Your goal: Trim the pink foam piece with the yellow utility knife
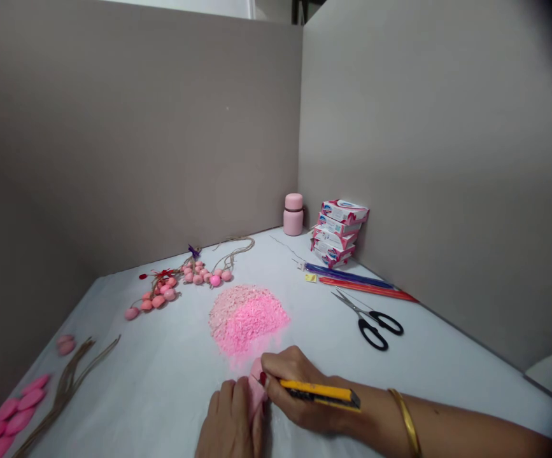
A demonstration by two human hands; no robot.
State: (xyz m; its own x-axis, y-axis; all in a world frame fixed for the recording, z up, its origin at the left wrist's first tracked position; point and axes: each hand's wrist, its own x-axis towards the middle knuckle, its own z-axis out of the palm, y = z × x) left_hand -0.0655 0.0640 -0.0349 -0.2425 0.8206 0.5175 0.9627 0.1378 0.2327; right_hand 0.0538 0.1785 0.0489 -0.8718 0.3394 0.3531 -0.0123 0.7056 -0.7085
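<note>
My right hand [299, 391] is closed round a yellow utility knife [321, 392], its tip against a pink soap piece [256, 385] at the table's near edge. My left hand [230, 423] presses on the pink piece from the left, fingers together over it. A gold bangle [407, 420] sits on my right wrist. Just beyond the hands lies a heap of pink shavings [247, 316].
Black-handled scissors [374, 321] lie to the right, with red and blue sticks [356, 283] behind. A stack of soap boxes [339, 232] and a pink bottle [293, 214] stand in the corner. Strings of pink beads [175, 286], pink petals [15, 407] and twine [68, 381] lie left.
</note>
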